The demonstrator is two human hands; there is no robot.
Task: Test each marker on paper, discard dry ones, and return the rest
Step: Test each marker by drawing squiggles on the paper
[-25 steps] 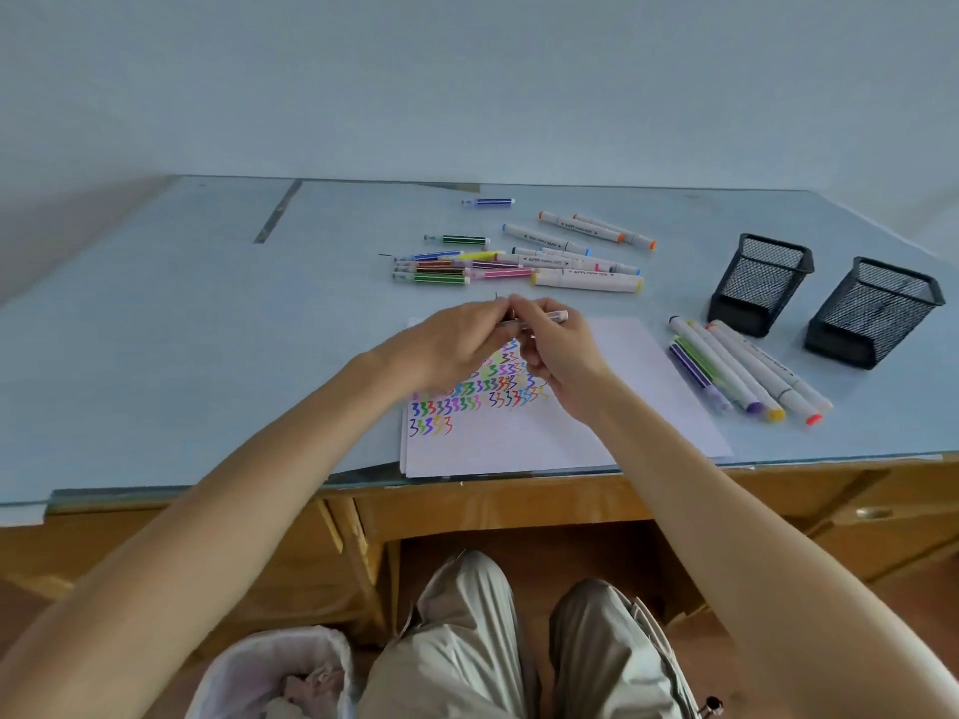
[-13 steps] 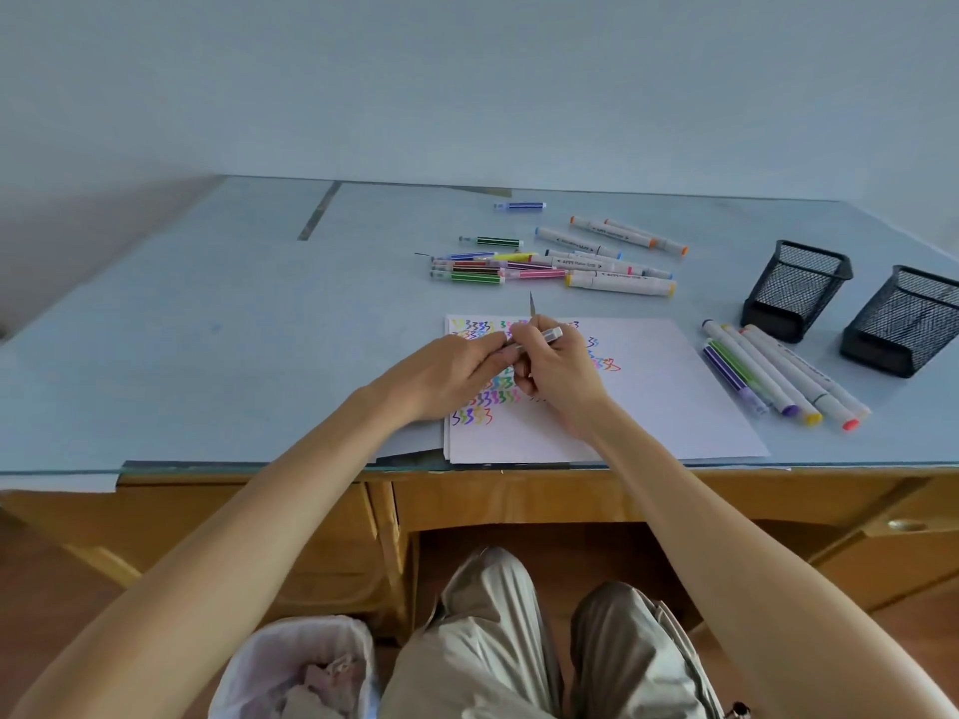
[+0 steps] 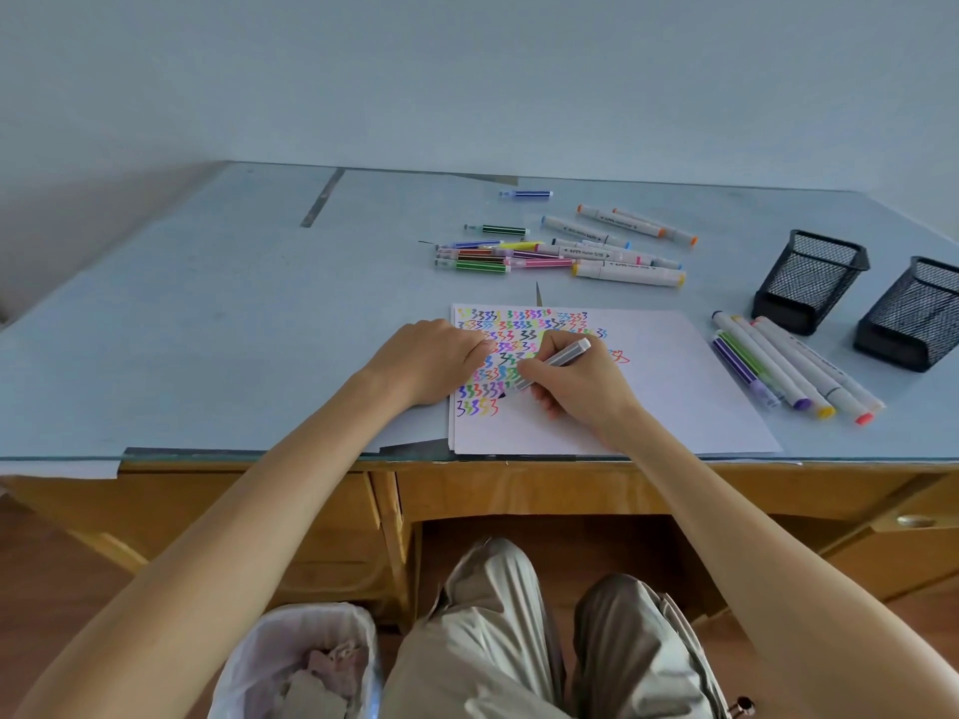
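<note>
Print ran along the fat white marker barrels, too small for us to read; the only legible marks were the rows of coloured "3"-like squiggles across the paper [image 3: 648, 386]. We had our right hand [image 3: 576, 384] wrapped tight round a grey marker [image 3: 558, 361], tip down on the sheet among the squiggles, blunt end tilted up and right. A second earlier both hands met on that marker above the page; now they had parted, and our left hand [image 3: 433, 360] lay curled at the paper's left edge, its grip closed, whether on anything we could not tell. Beyond the sheet sat the loose pile of markers [image 3: 550, 251] on the tabletop [image 3: 207, 329], and to the right a row of five markers [image 3: 789, 368] lay side by side, just before two black mesh holders [image 3: 809, 280] standing near each other. Below the tabletop's edge, left of our knees, stood a lined wastebasket [image 3: 296, 661] with crumpled scraps in it
</note>
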